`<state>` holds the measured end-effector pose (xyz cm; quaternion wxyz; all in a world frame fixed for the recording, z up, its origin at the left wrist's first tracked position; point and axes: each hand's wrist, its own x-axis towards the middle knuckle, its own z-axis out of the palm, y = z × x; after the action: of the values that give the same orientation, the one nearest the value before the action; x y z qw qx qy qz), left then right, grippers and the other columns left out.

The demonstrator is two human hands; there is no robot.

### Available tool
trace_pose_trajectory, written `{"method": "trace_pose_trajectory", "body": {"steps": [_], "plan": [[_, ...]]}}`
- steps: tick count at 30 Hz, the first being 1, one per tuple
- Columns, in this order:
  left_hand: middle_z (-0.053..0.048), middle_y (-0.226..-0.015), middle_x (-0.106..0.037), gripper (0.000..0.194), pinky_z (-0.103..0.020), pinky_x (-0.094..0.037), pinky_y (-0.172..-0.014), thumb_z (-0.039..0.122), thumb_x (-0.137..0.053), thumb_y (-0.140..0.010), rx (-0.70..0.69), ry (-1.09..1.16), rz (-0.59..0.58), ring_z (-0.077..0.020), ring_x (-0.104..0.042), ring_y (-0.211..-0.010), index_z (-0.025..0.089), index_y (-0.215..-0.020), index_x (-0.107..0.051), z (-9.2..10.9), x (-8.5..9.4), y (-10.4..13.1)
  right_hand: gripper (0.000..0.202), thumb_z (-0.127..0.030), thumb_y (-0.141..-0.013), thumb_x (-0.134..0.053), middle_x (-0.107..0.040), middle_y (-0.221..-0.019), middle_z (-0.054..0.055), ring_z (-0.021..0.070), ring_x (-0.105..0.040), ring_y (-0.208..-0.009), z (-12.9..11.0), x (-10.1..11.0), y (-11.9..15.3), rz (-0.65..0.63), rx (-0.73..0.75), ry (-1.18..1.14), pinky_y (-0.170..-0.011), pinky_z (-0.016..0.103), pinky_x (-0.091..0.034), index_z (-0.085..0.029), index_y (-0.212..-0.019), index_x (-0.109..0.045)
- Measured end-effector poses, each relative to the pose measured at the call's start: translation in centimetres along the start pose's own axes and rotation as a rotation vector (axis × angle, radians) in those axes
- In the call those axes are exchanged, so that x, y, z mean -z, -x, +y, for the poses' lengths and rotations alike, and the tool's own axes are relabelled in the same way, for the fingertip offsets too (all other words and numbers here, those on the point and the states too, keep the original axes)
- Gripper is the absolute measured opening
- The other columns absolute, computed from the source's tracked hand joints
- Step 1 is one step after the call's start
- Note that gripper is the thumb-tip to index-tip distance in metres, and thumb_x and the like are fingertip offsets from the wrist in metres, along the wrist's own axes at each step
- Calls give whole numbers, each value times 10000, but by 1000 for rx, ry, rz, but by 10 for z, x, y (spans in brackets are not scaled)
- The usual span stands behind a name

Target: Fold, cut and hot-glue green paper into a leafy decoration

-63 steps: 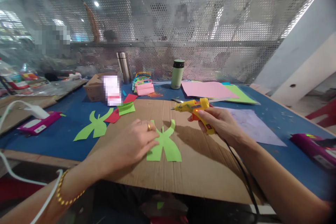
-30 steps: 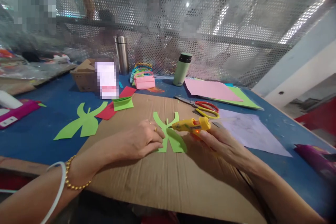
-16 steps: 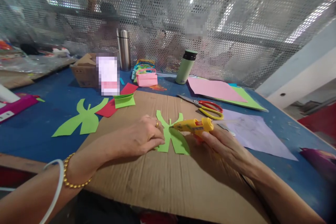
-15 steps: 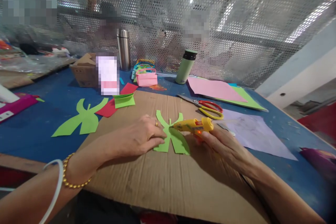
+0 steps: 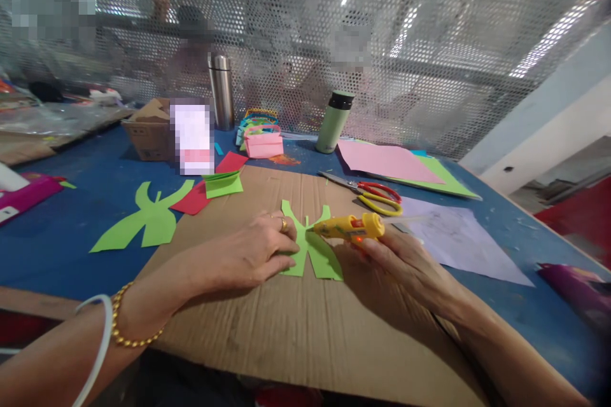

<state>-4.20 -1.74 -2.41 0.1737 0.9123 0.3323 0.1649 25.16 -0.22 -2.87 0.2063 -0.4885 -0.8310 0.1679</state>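
A light green cut-out, shaped like a bow with two curved arms and two wide legs, lies flat on the brown cardboard. Fingertips of my left hand rest on its left side, holding it down without gripping; that hand is spread low over the cardboard. My right hand grips a yellow hot glue gun with an orange light glowing near its trigger. The gun's nozzle points left and meets the cut-out's middle, just below a small central tab. Any glue there is too small to make out.
A similar green cut-out lies left on the blue table. Scissors lie beyond the gun. Behind stand a pink paper bag, a steel flask, a green tumbler and a cardboard box. Lilac sheet at right.
The view has shifted a little, so everything sits slightly further left. My left hand stays on the cut-out and the glue gun's nozzle stays at its middle.
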Motion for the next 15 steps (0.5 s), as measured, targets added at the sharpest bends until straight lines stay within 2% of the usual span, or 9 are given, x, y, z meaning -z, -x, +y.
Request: {"method": "trace_pose_trajectory", "body": {"steps": [7, 15], "plan": [[-80, -1155, -669, 227, -386, -383, -1057, 236, -521, -1005, -3, 40, 1, -224, -565, -1157, 174, -1009, -739, -3, -2, 1, 543, -635, -962, -383, -603, -663, 34, 190, -541, -615, -3, 2, 0, -40, -57, 1, -559, 305, -404, -213, -713, -616], [-88, -1163, -667, 245, -382, -389, -1056, 243, -508, -1015, 4, 28, -12, -225, -563, -1162, 161, -1017, -739, -3, -1, 2, 524, -608, -967, -384, -611, -691, 45, 204, -559, -652, -10, 5, -2, -44, -92, 8, -602, 320, -428, -205, -760, -647]]}}
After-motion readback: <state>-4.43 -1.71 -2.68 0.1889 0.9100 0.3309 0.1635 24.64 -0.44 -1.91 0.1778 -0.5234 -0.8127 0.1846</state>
